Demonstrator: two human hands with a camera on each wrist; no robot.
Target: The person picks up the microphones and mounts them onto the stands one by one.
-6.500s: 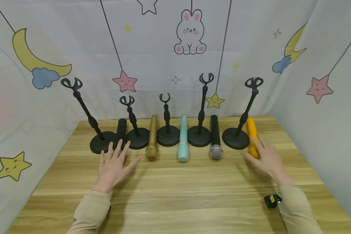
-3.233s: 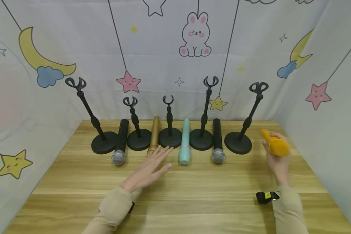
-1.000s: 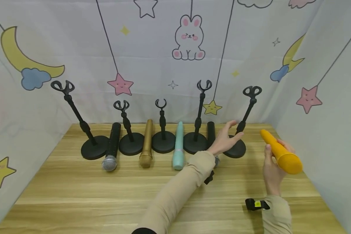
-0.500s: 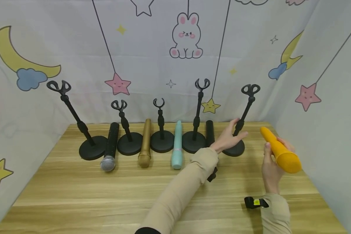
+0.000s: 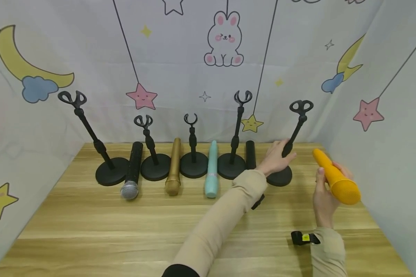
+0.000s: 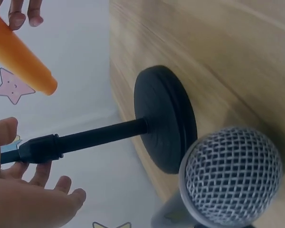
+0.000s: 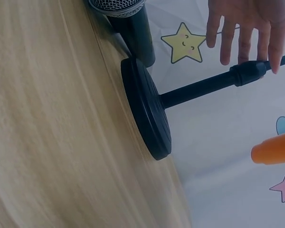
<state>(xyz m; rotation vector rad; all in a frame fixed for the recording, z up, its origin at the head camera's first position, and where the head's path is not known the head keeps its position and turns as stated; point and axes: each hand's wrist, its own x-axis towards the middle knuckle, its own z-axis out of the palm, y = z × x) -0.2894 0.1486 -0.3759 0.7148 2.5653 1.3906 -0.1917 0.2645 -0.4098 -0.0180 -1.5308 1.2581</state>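
My right hand (image 5: 326,204) grips an orange microphone (image 5: 346,191) above the table's right side, its head toward me and its tail pointing back. My left hand (image 5: 276,158) is at the pole of the rightmost black microphone stand (image 5: 280,177), fingers mostly straight. In the left wrist view the thumb (image 6: 5,130) lies on one side of the pole (image 6: 102,139) and fingertips show on the other. In the right wrist view the left fingers (image 7: 244,40) reach down to the pole's collar (image 7: 247,73). The stand's clip (image 5: 301,107) holds nothing.
Along the back stand several more black stands (image 5: 193,165). Between them lie a black microphone (image 5: 134,165), a gold one (image 5: 175,165), a turquoise one (image 5: 212,173) and another black one (image 5: 250,154), partly hidden by the left arm. A patterned cloth (image 5: 180,50) hangs behind.
The right hand has lifted the orange microphone off the table and turned its head toward me. The left hand has crossed from the far left to the rightmost stand and closed in on its pole.
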